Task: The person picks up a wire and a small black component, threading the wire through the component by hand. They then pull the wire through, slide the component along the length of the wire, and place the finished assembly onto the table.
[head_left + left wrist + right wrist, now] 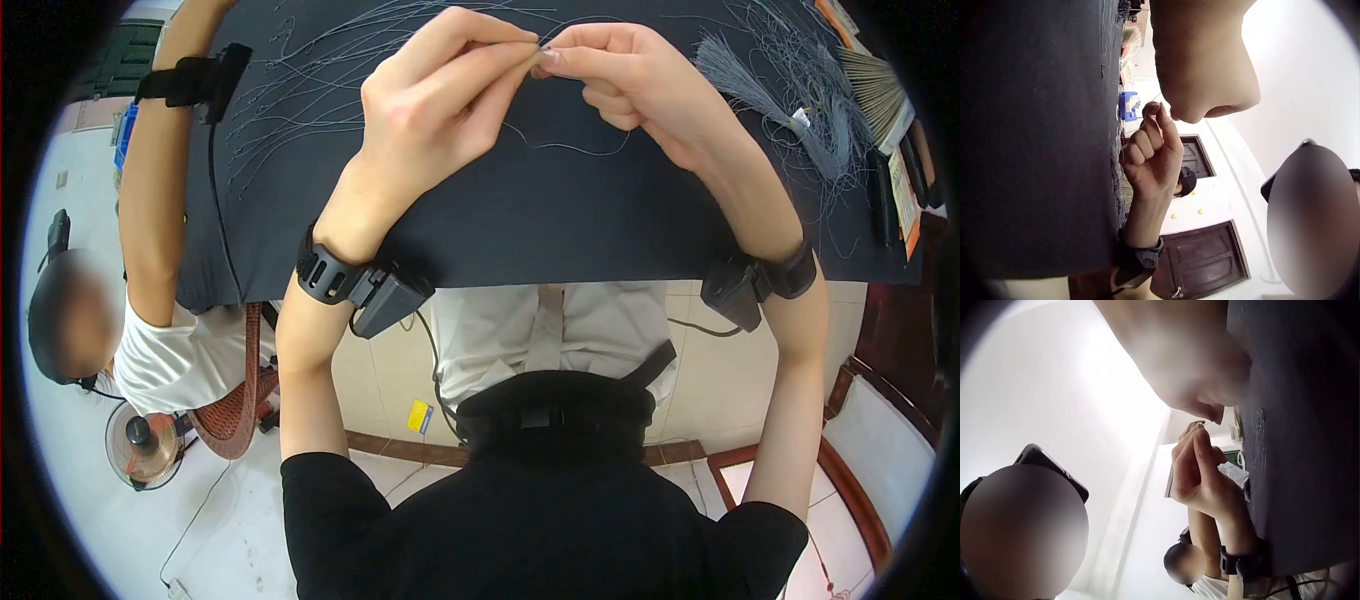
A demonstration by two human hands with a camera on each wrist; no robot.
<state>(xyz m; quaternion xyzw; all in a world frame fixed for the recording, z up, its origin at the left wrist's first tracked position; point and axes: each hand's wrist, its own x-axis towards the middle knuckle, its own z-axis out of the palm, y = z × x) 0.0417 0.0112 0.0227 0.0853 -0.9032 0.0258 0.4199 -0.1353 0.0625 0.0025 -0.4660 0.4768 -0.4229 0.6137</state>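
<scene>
Over the far side of the black-covered table (560,230), my two hands meet fingertip to fingertip. The left hand (430,100) pinches a thin grey cord between thumb and fingers, and the right hand (650,90) pinches it just beside them. Most of what lies between the tips is hidden by the fingers. Below the hands a loose curved length of grey cord (600,154) shows against the table. In the left wrist view the right hand (1155,153) has its other fingers curled in. The left hand (1200,469) appears with bunched fingertips in the right wrist view.
Many separate grey cords (290,125) are spread at the table's left. A tied bundle of grey cords (745,85) lies at the right, near a fan-like stack of pale strips (875,85). Another person's arm (155,200) reaches over the left edge. A floor fan (145,445) stands behind.
</scene>
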